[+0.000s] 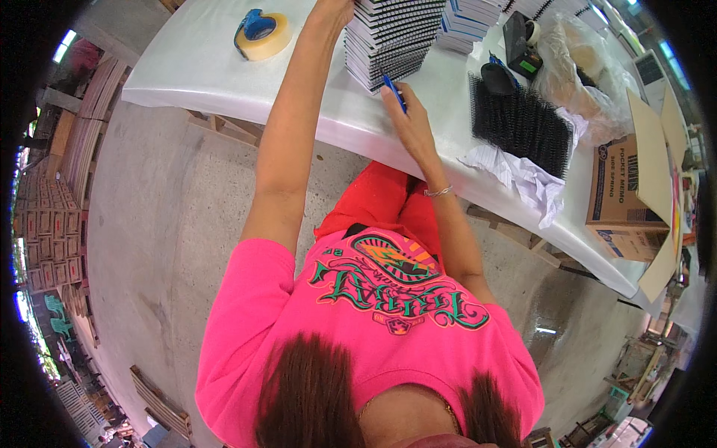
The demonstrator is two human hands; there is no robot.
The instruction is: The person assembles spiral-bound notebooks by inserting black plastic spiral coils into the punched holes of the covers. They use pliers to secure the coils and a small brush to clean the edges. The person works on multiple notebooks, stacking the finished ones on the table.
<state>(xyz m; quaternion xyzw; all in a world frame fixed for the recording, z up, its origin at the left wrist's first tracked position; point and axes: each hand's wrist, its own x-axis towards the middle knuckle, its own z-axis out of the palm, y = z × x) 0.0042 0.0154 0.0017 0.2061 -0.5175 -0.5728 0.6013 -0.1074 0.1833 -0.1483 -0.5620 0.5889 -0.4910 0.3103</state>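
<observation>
A tall stack of spiral-bound notebooks stands at the far edge of the view, its black coils showing in rows. My left hand is at the upper left of this stack, cut off by the top of the picture, so its fingers are hidden. My right hand is closed around a slim blue pen, which points up at the stack's near lower corner. Just behind and to the right stands another pile of notebooks with blue edges.
On the white-covered table lie a tape roll at left and black spiral coils on crumpled paper at right. A black device, a clear plastic bag and an open cardboard box are farther right.
</observation>
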